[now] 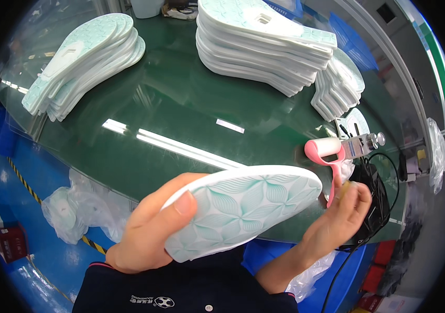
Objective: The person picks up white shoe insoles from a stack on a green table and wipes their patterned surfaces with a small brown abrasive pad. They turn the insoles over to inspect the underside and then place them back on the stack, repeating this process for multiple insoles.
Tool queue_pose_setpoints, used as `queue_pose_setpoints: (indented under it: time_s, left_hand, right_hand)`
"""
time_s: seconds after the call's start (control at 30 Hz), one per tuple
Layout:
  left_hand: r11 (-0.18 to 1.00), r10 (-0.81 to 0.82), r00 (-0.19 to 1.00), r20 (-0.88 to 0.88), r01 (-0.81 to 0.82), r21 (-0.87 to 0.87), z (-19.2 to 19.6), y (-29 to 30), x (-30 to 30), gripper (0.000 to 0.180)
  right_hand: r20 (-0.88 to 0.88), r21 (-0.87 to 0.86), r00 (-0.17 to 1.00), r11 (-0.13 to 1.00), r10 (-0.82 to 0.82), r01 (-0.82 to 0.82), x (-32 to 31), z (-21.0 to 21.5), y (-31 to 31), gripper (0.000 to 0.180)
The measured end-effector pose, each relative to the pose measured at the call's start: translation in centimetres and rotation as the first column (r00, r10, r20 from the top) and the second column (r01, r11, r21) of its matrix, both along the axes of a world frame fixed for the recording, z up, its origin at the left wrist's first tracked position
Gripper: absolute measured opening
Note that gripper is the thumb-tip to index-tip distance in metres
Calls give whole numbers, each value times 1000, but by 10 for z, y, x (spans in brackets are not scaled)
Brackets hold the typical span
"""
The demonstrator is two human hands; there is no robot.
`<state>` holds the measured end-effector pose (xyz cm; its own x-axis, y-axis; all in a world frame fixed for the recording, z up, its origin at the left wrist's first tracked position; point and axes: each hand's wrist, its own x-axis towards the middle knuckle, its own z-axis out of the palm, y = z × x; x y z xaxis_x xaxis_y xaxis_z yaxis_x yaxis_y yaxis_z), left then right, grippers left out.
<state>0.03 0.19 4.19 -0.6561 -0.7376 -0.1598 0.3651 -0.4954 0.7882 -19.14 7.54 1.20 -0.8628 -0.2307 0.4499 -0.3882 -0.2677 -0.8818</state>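
Note:
My left hand (154, 224) grips a white plastic panel (243, 208) by its left end, thumb on the face. Its rounded face carries a pale teal leaf pattern and is turned toward me. Beyond the panel's right end, my right hand (340, 216) is raised with its fingers pinched. A small yellowish bit shows at those fingertips, too small to name. Close by lies a pink-handled roller (332, 156) with a white cylinder. Next to it stands a clear bottle (358, 146) with a metal top.
Stacks of similar panels stand at the far left (84, 62), far middle (259, 47) and right (340, 86) of the green table (175, 115). A black bag (376, 201) with a cable sits at the right edge. Bagged pieces (68, 211) lie at lower left.

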Motion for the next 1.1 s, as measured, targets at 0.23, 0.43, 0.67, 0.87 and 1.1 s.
queue_pose_setpoints:
  time_s: [0.23, 0.43, 0.67, 0.87, 1.1]
  left_hand:
    - [974, -5, 967, -256, 63, 218, -15, -11, 8, 45]
    - [893, 85, 861, -502, 158, 422, -20, -18, -6, 49]
    - [947, 8, 861, -509, 158, 281, -9, -27, -7, 50]
    - [945, -214, 977, -23, 201, -259, -4, -5, 8, 72]
    - [891, -246, 966, -78, 194, -411, -9, -2, 11, 61]
  right_hand:
    - [-248, 524, 967, 830, -64, 189, -31, -48, 25, 35]
    - [431, -647, 542, 666, 722, -373, 39, -37, 29, 60]
    - [359, -378, 318, 448, 878, -810, 42, -36, 34, 42]
    - [255, -410, 329, 410, 909, -815, 29, -26, 30, 36]
    - [229, -636, 205, 306, 952, -708, 31, -30, 37, 38]
